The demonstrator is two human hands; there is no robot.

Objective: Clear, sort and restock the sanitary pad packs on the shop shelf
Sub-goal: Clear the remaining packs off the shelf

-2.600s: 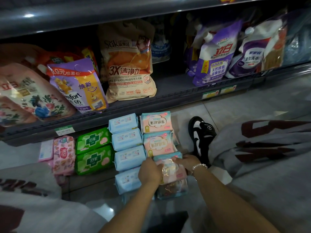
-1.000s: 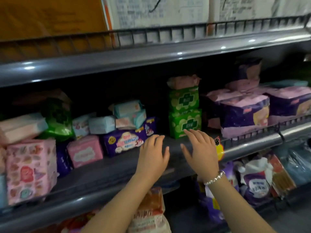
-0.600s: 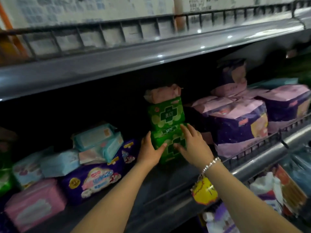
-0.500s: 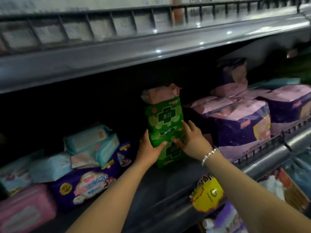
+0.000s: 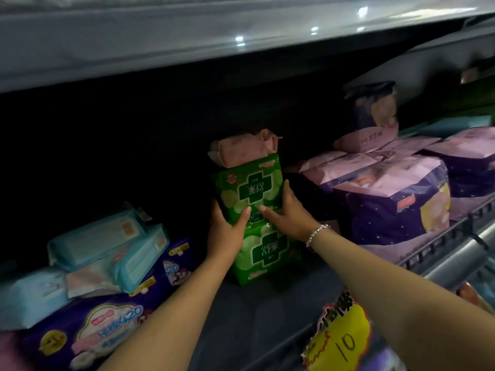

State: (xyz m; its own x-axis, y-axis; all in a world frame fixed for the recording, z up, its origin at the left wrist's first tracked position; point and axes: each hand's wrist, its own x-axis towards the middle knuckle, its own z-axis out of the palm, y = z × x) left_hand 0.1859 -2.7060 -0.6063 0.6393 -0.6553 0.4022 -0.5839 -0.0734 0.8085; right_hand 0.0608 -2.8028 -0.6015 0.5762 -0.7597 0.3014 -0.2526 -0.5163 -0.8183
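Two green pad packs stand stacked on the dark shelf [image 5: 257, 317]. The upper green pack [image 5: 250, 187] is tilted and lifted slightly off the lower green pack [image 5: 265, 253]. My left hand [image 5: 227, 228] grips the upper pack at its lower left edge, thumb across the front. Its lower right side is held by my right hand [image 5: 286, 212], fingers up along the pack's side. A pink pack [image 5: 243, 152] lies on top of the upper green one.
Purple and pink packs [image 5: 388, 199] fill the shelf to the right behind a wire rail [image 5: 439, 247]. Light blue packs [image 5: 107, 245] lie on a purple pack [image 5: 107, 319] at the left. A yellow price tag [image 5: 340, 341] hangs at the shelf's front edge. The upper shelf [image 5: 187, 41] overhangs.
My hands left the packs on the floor and rose to the shelf. Both closed on the upper green pack, which now tilts and sits slightly higher than half a second ago.
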